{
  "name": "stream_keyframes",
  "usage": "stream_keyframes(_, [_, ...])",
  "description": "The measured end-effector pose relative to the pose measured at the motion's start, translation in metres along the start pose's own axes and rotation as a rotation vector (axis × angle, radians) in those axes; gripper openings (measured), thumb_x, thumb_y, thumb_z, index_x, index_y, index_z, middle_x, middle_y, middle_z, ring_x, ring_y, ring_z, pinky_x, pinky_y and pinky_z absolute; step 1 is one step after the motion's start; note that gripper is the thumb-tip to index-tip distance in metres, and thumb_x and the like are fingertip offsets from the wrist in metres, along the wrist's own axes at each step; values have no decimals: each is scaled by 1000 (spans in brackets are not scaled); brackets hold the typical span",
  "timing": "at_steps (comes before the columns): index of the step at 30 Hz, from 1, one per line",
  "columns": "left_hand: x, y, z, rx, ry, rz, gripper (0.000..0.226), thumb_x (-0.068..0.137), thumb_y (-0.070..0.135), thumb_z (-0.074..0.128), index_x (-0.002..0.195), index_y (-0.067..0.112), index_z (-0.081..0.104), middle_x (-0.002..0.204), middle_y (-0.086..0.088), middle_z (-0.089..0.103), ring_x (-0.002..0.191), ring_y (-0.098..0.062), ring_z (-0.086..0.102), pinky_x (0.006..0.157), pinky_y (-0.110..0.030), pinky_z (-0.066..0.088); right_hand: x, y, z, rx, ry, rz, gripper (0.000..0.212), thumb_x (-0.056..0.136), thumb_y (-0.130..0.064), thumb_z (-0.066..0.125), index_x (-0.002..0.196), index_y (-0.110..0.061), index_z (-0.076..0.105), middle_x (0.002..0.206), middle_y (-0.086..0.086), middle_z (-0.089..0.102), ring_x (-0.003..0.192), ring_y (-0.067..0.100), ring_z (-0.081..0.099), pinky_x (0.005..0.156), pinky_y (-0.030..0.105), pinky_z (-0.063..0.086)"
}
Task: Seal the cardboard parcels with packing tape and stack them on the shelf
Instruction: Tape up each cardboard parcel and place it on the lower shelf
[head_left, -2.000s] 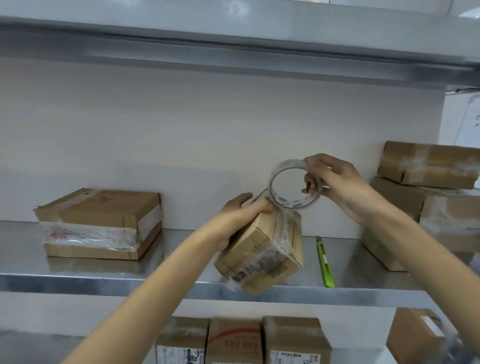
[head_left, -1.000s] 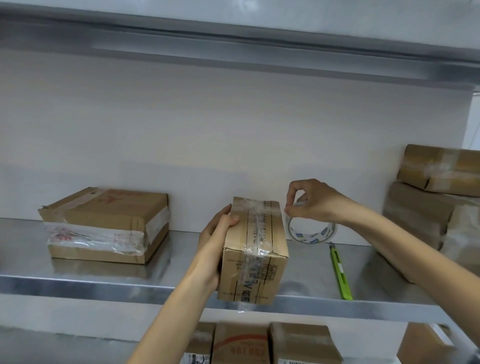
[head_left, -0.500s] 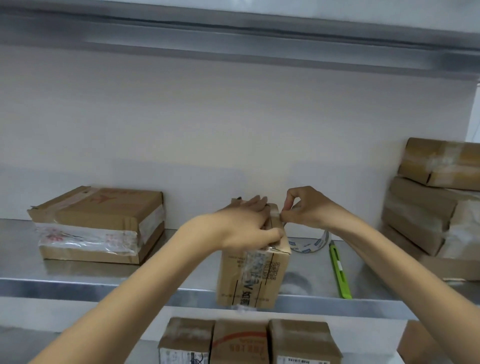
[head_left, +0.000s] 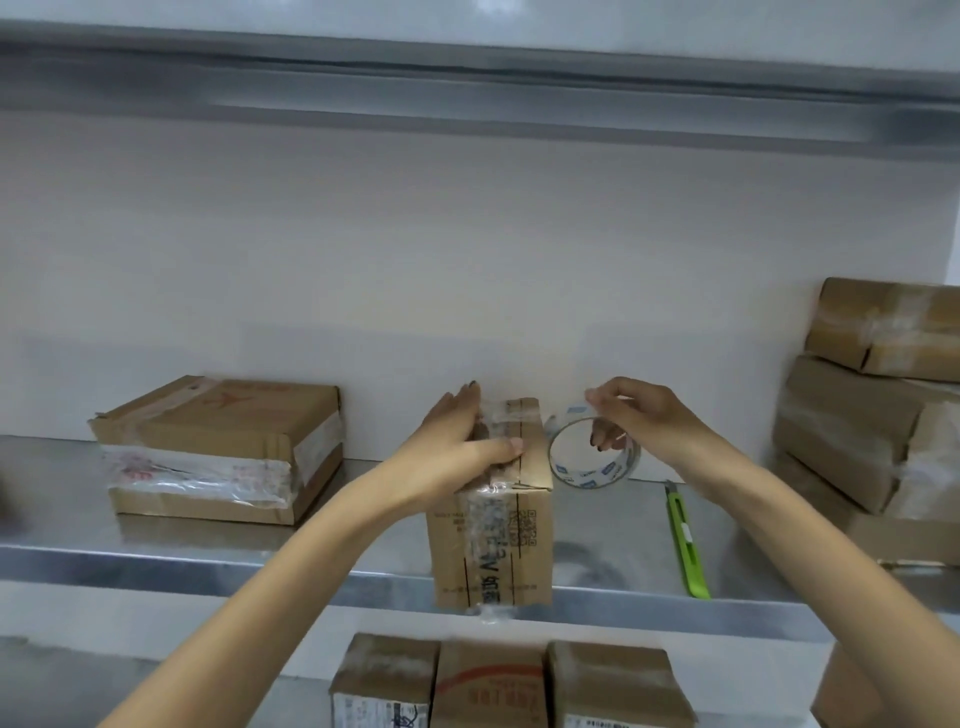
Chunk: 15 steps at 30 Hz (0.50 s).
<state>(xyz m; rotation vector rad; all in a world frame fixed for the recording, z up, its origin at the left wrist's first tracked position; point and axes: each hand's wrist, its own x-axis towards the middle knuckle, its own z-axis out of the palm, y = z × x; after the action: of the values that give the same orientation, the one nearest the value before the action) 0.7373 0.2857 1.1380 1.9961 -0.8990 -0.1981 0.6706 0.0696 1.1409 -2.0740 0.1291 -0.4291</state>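
1. Parcel (head_left: 491, 540) stands upright at the shelf's (head_left: 208, 566) front edge, with tape over its top and down its front.
2. Your left hand (head_left: 457, 447) presses flat on its top, fingers straight. Your right hand (head_left: 639, 415), at its 3 o'clock, pinches the tape roll (head_left: 597, 467).
3. Left, I judge: cut free with the green cutter (head_left: 685, 540) at 4 o'clock, then stack onto the sealed pile (head_left: 852, 426) at 3 o'clock.

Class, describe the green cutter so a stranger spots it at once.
On the steel shelf, look right of the upright parcel. A utility knife lies flat near the front edge, beside the tape roll. It alone is bright green among brown cardboard.
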Motion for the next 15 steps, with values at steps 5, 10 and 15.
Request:
stream_keyframes(5, [-6,-13,2,-538,104,-241,43,95,14,57,134,25,41,108,2,58,93,-15,61,78,-25,50,-11,4,-5,46,14,-40,43,99,-31,49,75,5,51,66,7,46,63,16,46,61,23,37])
stream_keyframes(10, [-12,-8,16,-906,196,-327,54,98,9,51,147,18,32,106,-5,63,74,-19,67,48,-23,55,-1,-48,-11,-58,40,-157,39,96,-25,56,65,-3,51,59,5,45,54,10,41,54,18,33])
stream_keyframes(15, [-30,-14,56,-1006,148,-349,46,99,25,49,144,22,37,106,-4,70,75,-17,71,55,-27,54,13,-96,-15,-297,-132,-96,40,89,-29,67,52,-14,66,51,5,44,47,15,41,47,17,38])
